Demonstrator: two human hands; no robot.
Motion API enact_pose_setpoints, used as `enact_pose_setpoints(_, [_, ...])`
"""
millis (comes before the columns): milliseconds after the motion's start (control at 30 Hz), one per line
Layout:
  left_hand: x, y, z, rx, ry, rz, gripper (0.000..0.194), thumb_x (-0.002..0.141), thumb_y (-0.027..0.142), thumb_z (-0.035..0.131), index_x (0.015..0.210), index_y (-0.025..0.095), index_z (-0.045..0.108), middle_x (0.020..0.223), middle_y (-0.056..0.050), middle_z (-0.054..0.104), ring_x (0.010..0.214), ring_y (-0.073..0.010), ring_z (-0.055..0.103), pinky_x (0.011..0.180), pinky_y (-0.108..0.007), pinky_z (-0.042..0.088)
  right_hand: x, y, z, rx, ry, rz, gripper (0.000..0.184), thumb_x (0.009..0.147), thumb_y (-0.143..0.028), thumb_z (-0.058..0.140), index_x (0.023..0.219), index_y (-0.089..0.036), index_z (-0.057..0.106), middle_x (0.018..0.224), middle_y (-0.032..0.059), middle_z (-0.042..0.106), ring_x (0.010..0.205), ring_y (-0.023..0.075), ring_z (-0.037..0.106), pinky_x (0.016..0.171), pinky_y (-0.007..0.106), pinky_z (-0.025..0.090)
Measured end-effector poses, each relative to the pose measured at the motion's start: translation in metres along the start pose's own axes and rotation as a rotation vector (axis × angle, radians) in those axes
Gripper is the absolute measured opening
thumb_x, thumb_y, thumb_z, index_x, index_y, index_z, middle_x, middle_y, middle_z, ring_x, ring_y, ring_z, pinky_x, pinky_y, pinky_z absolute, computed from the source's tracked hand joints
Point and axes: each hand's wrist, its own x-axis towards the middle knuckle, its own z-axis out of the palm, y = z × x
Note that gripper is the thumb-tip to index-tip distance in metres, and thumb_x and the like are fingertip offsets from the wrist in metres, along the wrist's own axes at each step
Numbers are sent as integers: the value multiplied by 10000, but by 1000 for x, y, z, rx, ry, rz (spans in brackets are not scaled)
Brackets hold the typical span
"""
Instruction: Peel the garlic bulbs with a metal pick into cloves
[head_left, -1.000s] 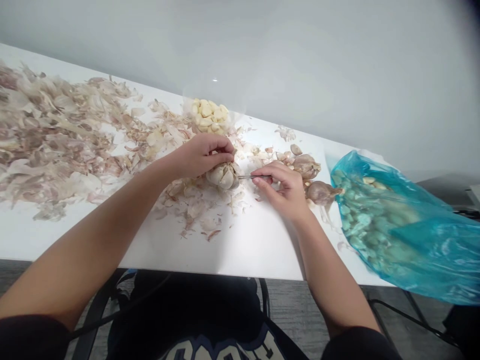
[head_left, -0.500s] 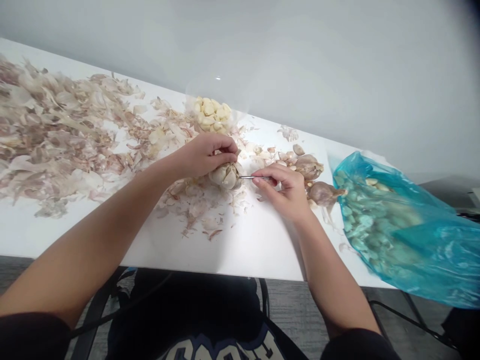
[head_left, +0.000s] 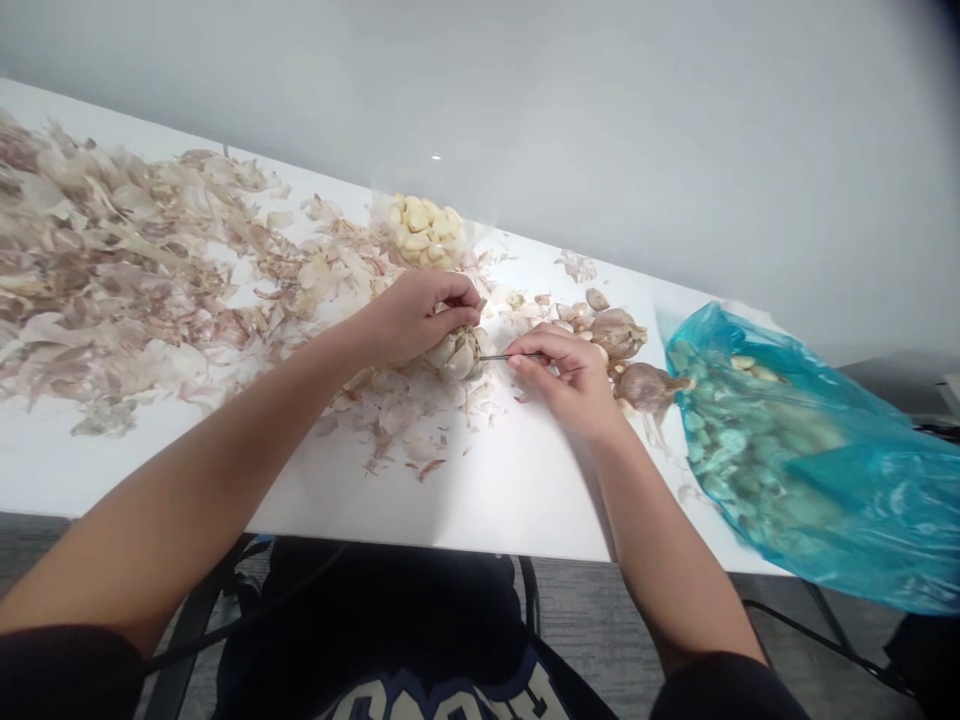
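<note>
White and bare, a table (head_left: 517, 510) runs across the view, with a plain grey wall (head_left: 615, 120) behind it and a grey floor (head_left: 577, 610) below its front edge.

Near the middle of the table, the left hand (head_left: 424, 315) holds a garlic bulb (head_left: 454, 356), its fingers and thumb pinched together at the top. The bulb is partly opened, and pale cloves show on the side toward the person. The right hand (head_left: 564, 375) is closed on a thin metal tool (head_left: 496, 357), gripped between thumb and fingers. The tool points left, and its end meets the right side of the bulb; how far it goes in cannot be told.

Dry garlic skins (head_left: 112, 260) cover much of the left part of the table in a wide, loose heap, and smaller scraps (head_left: 405, 430) lie in front of the bulb. Behind the left hand, peeled cloves (head_left: 426, 228) sit together in something clear, whose shape is hard to make out.

Just beyond the right hand, toward the wall, lies an upper whole bulb (head_left: 616, 333), with a loose clove (head_left: 598, 299) near it. A lower whole bulb (head_left: 645, 388) lies beside the right wrist, its stem toward a blue plastic bag (head_left: 847, 490). Many pale pieces show through the bag, which covers the right end of the table and hangs past its front edge.
</note>
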Motion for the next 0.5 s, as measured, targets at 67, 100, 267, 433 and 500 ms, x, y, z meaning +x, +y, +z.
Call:
enact_pose_setpoints(67, [0, 1, 1, -5, 0, 9, 114, 859, 214, 586, 770, 158, 630, 694, 9, 601, 643, -103, 491, 681, -259, 370, 1, 1, -1, -3, -9, -26, 141, 876, -306, 646, 847, -188, 717, 744, 14, 668, 683, 106, 564, 600, 248, 439])
enact_pose_setpoints(100, [0, 1, 1, -6, 1, 13, 116, 861, 212, 584, 767, 158, 627, 688, 12, 595, 638, -101, 483, 680, -258, 368, 1, 2, -1, -3, -11, -35, 135, 876, -299, 645, 845, -188, 715, 745, 14, 671, 686, 107, 569, 605, 249, 444])
enact_pose_setpoints(267, [1, -3, 2, 0, 22, 4, 122, 859, 217, 579, 753, 162, 605, 664, 23, 557, 622, -100, 454, 657, -258, 351, 1, 2, -1, -3, 48, -71, 69, 867, -227, 651, 870, -191, 710, 762, 10, 676, 703, 102, 594, 618, 240, 463])
enact_pose_setpoints(433, [2, -8, 1, 24, 86, -51, 145, 856, 223, 555, 726, 165, 579, 642, 22, 524, 619, -112, 441, 636, -270, 334, -2, -3, -4, -158, 209, -161, 74, 852, -194, 662, 905, -210, 711, 825, 26, 710, 763, 127, 635, 656, 266, 496])
enact_pose_setpoints(500, [1, -6, 1, 33, 90, -60, 138, 854, 218, 553, 729, 165, 581, 640, 22, 525, 621, -114, 443, 636, -272, 329, -2, -6, -4, -182, 213, -183, 79, 856, -201, 658, 912, -219, 711, 825, 26, 713, 769, 135, 642, 650, 274, 502])
